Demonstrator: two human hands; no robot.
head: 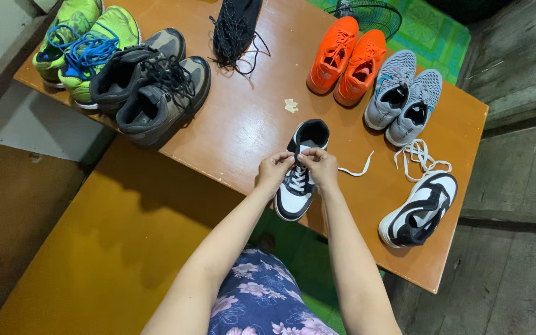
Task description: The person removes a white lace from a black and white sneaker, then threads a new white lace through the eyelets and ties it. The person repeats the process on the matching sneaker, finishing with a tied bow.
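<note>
The black-and-white shoe (pixel 299 180) sits near the front edge of the desk (pixel 243 124), its toe reaching the rim at 6 o'clock, so a firm pull on the lace could drag it off toward the person's lap. That seems the likeliest slip. The loose white lace end (pixel 356 169) trails out at 3 o'clock from the shoe and could snag under the right wrist or pull through an eyelet if tugged unevenly. The left hand (pixel 274 170) is pinched nearly closed, fingertips gripping the lace at the shoe's tongue. The right hand (pixel 321 166) is likewise narrowed to a pinch on the lace just beside it, the two hands almost touching over the shoe's throat. At 4 o'clock lies the second black-and-white shoe (pixel 418 208) on its side, with a loose lace (pixel 418 156) above it. The grey pair (pixel 403 96) stands at 1 o'clock, the orange pair (pixel 347 59) at 12, the dark pair (pixel 153 84) at 10.
</note>
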